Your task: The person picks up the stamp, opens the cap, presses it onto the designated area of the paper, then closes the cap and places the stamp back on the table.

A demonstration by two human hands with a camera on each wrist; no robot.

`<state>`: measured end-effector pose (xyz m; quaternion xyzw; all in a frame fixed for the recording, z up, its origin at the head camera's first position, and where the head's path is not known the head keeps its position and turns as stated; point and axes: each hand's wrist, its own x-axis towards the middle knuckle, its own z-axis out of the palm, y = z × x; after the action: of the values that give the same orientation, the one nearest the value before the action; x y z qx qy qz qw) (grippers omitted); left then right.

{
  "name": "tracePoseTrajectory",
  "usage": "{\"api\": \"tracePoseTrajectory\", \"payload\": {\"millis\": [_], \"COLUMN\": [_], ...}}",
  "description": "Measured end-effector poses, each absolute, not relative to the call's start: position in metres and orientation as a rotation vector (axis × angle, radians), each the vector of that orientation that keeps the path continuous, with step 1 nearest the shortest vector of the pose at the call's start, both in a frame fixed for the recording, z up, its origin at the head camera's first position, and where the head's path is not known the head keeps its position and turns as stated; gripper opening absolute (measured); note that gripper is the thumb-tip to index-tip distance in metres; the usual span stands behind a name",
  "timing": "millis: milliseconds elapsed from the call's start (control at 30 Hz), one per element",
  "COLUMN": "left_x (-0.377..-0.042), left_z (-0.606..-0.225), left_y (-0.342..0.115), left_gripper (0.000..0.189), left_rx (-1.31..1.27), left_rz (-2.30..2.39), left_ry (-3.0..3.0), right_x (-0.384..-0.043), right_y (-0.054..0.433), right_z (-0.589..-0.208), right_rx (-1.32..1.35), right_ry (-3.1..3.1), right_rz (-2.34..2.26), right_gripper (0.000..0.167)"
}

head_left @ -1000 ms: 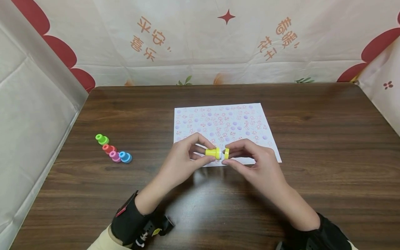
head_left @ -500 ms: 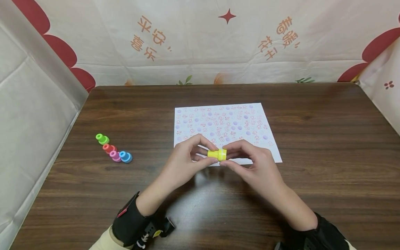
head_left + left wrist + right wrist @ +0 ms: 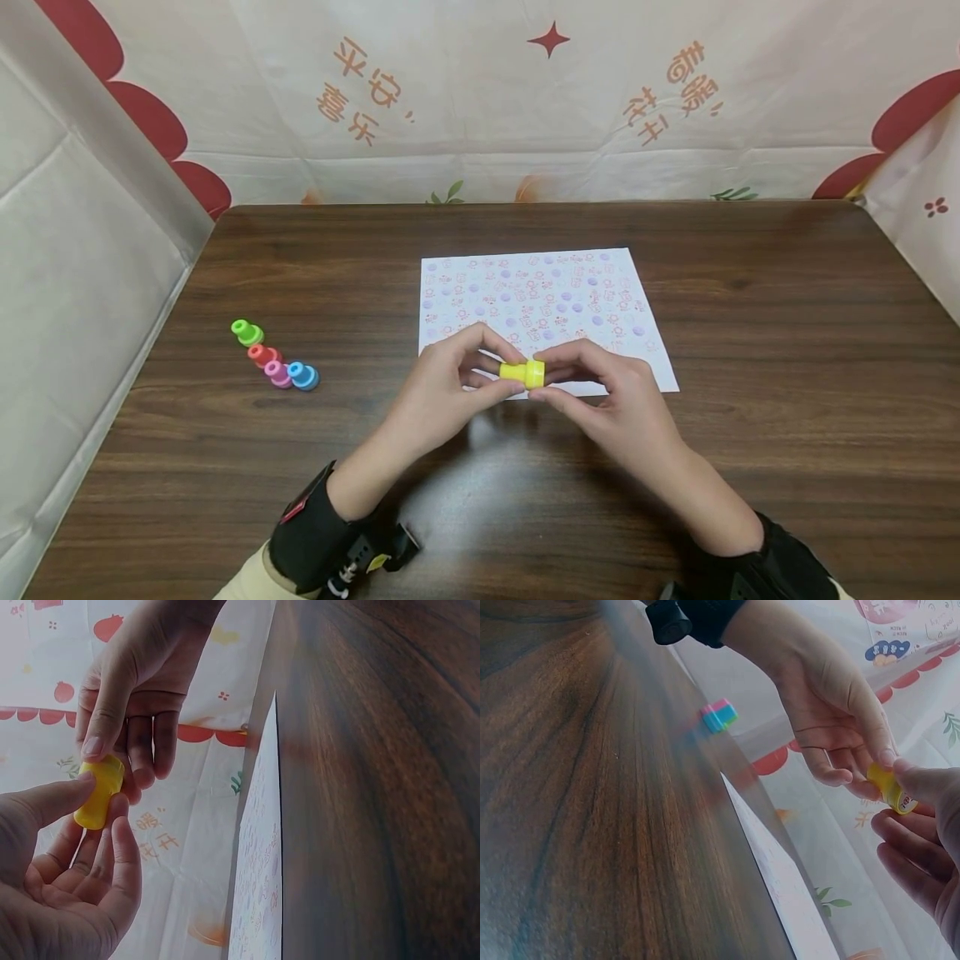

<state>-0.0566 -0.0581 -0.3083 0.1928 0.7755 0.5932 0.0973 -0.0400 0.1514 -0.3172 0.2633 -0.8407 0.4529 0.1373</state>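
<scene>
A yellow stamp [image 3: 522,373] is held sideways above the table [image 3: 787,333], its cap on. The left hand [image 3: 444,379] pinches its narrow left end; the right hand's [image 3: 626,392] grip is closed on the wide right end. Beyond lies printed paper [image 3: 517,292]. Well to the left, green [image 3: 247,332], red [image 3: 262,356], pink [image 3: 277,374] and blue stamps [image 3: 303,376] sit clustered, green farthest.

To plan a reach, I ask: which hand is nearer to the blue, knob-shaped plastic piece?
The left hand. It is to the right of the blue piece, not touching; the right hand is farther right, beyond it.
</scene>
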Motion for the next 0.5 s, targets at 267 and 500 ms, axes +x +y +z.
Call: {"api": "tracePoseTrajectory", "payload": {"millis": [267,500], "left_x": [-0.0552,-0.0549], "left_z": [-0.3077,-0.3094], "left_y": [-0.0577,-0.0585], "left_gripper": [0.018,0.018], "left_rx": [0.578,0.576], "left_rz": [1.747,1.748], "left_ry": [2.297,2.294], "right_x": [-0.039,-0.039], "right_y": [0.1514,0.1518], "right_z": [-0.3184,-0.3195], "right_rx": [0.785,0.797], "right_ry": [-2.417,-2.441], "right_rz": [1.324,1.321], "right_gripper": [0.036,0.038]}}
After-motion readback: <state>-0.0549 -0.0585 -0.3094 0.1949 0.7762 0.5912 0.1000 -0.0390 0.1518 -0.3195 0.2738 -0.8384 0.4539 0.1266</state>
